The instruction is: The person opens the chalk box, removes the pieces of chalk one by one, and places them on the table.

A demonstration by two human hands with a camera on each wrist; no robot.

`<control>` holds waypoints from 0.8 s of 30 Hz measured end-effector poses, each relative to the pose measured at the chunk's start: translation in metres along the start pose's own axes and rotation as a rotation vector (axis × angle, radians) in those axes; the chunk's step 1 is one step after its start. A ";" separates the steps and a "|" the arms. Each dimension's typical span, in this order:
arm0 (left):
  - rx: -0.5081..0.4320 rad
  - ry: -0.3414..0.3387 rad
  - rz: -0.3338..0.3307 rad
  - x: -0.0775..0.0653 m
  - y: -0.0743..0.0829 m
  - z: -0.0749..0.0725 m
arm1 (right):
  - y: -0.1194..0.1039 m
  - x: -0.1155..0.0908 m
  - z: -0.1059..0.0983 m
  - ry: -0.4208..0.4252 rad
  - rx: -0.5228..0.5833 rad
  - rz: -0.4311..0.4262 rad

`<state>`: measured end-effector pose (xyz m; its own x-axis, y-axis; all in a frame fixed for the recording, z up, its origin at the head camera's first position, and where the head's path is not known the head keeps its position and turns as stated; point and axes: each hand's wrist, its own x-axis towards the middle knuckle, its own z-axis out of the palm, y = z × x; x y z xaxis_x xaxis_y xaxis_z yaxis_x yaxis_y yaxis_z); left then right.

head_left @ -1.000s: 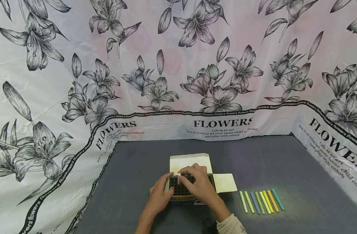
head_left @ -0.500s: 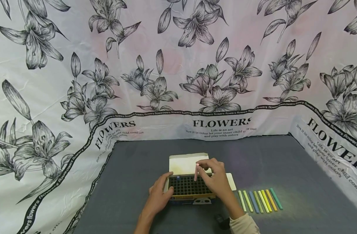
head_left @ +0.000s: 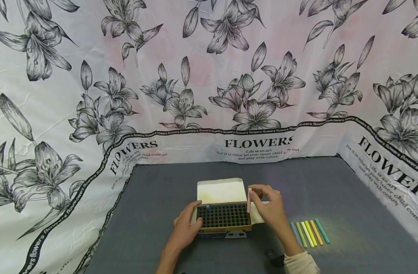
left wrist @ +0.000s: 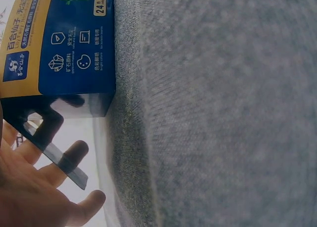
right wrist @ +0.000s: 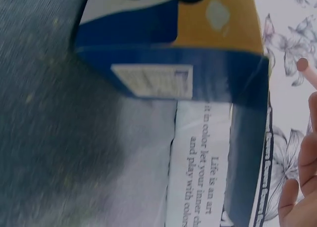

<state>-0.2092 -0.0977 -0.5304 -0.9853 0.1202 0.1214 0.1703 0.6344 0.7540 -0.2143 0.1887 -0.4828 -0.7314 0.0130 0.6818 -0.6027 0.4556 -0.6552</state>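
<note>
My left hand (head_left: 186, 228) holds the left end of the chalk box (head_left: 226, 229), its thumb at the near corner and a finger reaching to the back corner. In the left wrist view the lower fingers (left wrist: 74, 155) spread out by a flap under the box end. The box is full of small black holes, with one blue chalk stick (head_left: 208, 207) standing at the back left. My right hand (head_left: 272, 207) pinches a pink chalk stick (head_left: 248, 201) upright at the box's right end. The pink tip also shows at the edge of the right wrist view.
The white lid (head_left: 220, 191) stands raised behind the box, and a side flap (head_left: 257, 216) sticks out right. A row of coloured chalk sticks (head_left: 309, 233) lies on the grey table, partly behind the right forearm. A small black object (head_left: 274, 258) sits near the right wrist.
My right hand has moved right with the pink chalk stick, from the box's back left to its right end. The blue stick has come into view. The left hand stays on the box.
</note>
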 end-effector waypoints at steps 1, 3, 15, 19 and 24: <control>-0.001 0.000 0.001 0.000 0.000 0.000 | 0.002 -0.001 -0.002 0.009 -0.001 -0.004; -0.003 0.000 0.000 0.000 0.001 0.000 | 0.005 -0.003 -0.007 0.027 -0.022 -0.006; 0.008 0.003 0.003 0.000 -0.001 0.001 | -0.016 -0.007 -0.043 0.036 -0.070 0.080; 0.002 -0.005 0.008 -0.001 -0.001 0.000 | -0.019 -0.009 -0.056 0.030 -0.114 0.100; -0.015 -0.014 0.007 -0.002 0.000 -0.002 | -0.012 -0.014 -0.067 0.049 -0.153 0.126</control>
<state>-0.2068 -0.0993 -0.5290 -0.9838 0.1351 0.1180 0.1769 0.6223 0.7626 -0.1757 0.2432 -0.4626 -0.7793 0.1204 0.6150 -0.4488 0.5777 -0.6818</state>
